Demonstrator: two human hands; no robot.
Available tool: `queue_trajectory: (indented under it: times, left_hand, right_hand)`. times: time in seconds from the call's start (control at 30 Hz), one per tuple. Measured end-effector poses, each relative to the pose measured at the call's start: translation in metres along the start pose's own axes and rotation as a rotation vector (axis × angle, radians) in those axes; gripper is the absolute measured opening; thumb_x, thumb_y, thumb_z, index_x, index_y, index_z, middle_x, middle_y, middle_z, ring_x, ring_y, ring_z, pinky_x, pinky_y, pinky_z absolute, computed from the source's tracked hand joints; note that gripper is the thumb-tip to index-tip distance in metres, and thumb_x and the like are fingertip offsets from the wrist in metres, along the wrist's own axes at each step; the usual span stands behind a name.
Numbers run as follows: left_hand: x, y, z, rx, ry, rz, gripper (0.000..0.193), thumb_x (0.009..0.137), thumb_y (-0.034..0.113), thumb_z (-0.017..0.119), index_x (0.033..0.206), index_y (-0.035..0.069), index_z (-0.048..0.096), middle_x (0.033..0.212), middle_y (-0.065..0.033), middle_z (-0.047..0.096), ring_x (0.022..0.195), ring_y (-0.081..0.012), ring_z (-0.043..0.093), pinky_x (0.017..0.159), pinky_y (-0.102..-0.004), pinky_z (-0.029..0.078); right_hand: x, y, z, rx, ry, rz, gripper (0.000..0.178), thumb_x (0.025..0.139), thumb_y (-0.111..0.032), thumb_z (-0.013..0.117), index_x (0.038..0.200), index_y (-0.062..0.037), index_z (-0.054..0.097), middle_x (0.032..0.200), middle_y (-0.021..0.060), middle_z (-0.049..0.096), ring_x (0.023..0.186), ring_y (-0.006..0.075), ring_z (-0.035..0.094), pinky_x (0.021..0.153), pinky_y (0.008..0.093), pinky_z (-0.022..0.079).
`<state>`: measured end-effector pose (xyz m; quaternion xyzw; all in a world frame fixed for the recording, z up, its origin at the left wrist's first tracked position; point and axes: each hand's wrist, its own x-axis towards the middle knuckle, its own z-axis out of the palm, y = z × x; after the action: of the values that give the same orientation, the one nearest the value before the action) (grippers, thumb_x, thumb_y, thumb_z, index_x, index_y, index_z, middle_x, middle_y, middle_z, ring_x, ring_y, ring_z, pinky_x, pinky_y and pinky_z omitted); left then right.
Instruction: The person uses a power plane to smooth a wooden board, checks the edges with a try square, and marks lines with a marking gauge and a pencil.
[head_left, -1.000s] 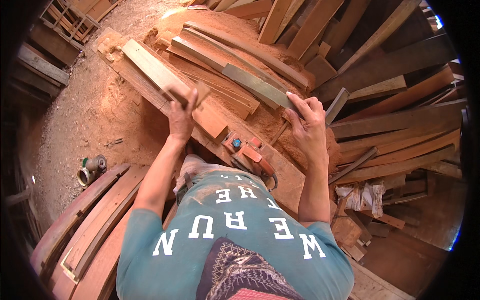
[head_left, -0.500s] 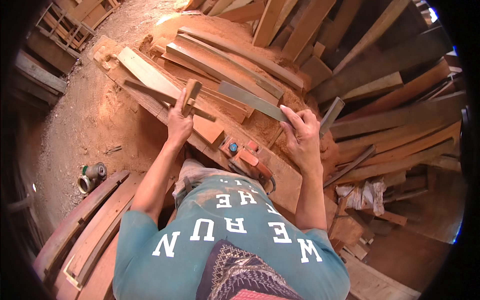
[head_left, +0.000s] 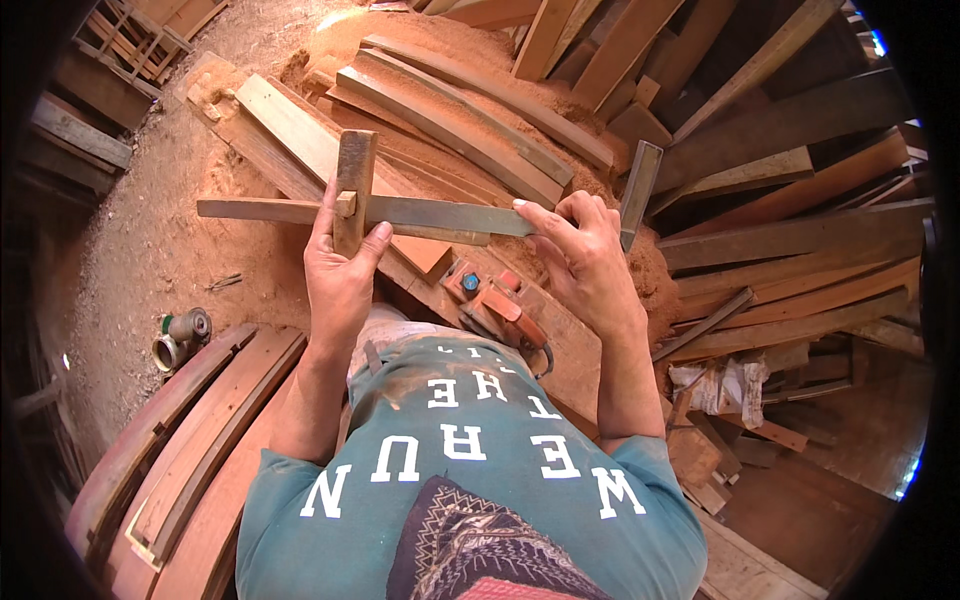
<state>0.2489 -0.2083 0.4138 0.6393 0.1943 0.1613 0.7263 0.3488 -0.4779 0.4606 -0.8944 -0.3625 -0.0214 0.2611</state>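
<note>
In my left hand (head_left: 338, 275) is a wooden marking gauge (head_left: 354, 170), its block upright between thumb and fingers. The gauge's long stem runs sideways through the block, with a small wedge at the crossing. My right hand (head_left: 590, 265) grips a try square (head_left: 450, 214) by the blade near its stock, which sticks up beyond the fingers. The blade's far end meets the gauge block and lies along the stem, covering part of it. Both tools are held above a wooden beam (head_left: 575, 365).
A pale board (head_left: 292, 135) rests on the beam. Nearer me sits an orange power tool (head_left: 510, 312). Sawdust-covered planks (head_left: 450, 130) lie beyond, and stacked timber (head_left: 800, 260) fills the right. Curved boards (head_left: 200, 450) and a metal pipe fitting (head_left: 180, 338) are at lower left.
The square's blade has moved left against the gauge block. My left hand has turned the gauge, bringing its block upright and its stem nearly level. My right hand has shifted slightly left.
</note>
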Motion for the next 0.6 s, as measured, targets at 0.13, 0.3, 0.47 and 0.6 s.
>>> queue_trajectory:
  times: [0.13, 0.3, 0.47, 0.6]
  left_hand:
    - [-0.001, 0.012, 0.001, -0.008, 0.031, -0.033, 0.072, 0.101, -0.004, 0.072, 0.166, -0.001, 0.040, 0.141, -0.0096, 0.067, 0.124, -0.0123, 0.064, 0.107, -0.0290, 0.053]
    - [0.002, 0.023, 0.004, 0.028, 0.019, 0.034, 0.069, 0.102, -0.004, 0.070, 0.165, -0.002, 0.042, 0.147, -0.0121, 0.065, 0.128, -0.0136, 0.063, 0.110, -0.0300, 0.052]
    - [0.003, 0.025, 0.004, 0.039, 0.025, 0.077, 0.068, 0.102, -0.005, 0.068, 0.165, -0.001, 0.042, 0.154, -0.0128, 0.060, 0.132, -0.0144, 0.061, 0.114, -0.0312, 0.051]
    - [0.016, -0.002, 0.009, 0.121, 0.096, 0.330, 0.067, 0.101, -0.003, 0.072, 0.163, 0.006, 0.048, 0.148, -0.0076, 0.064, 0.119, -0.0119, 0.066, 0.105, -0.0289, 0.055]
  right_hand:
    - [0.004, 0.000, -0.001, 0.015, 0.021, -0.031, 0.051, 0.088, -0.005, 0.080, 0.136, -0.0210, 0.076, 0.095, 0.0042, 0.056, 0.095, 0.0241, 0.055, 0.086, 0.0402, 0.039]
    - [0.006, 0.004, 0.001, 0.051, 0.036, -0.037, 0.051, 0.088, -0.005, 0.081, 0.136, -0.0209, 0.076, 0.097, 0.0050, 0.056, 0.096, 0.0245, 0.056, 0.088, 0.0412, 0.039]
    - [0.008, 0.004, 0.003, 0.065, 0.051, -0.019, 0.049, 0.088, -0.005, 0.082, 0.134, -0.0193, 0.077, 0.098, 0.0058, 0.057, 0.096, 0.0247, 0.056, 0.090, 0.0406, 0.040]
    - [0.007, 0.013, 0.010, 0.065, 0.125, 0.056, 0.046, 0.089, -0.005, 0.082, 0.133, -0.0171, 0.078, 0.096, 0.0061, 0.058, 0.096, 0.0253, 0.056, 0.090, 0.0394, 0.041]
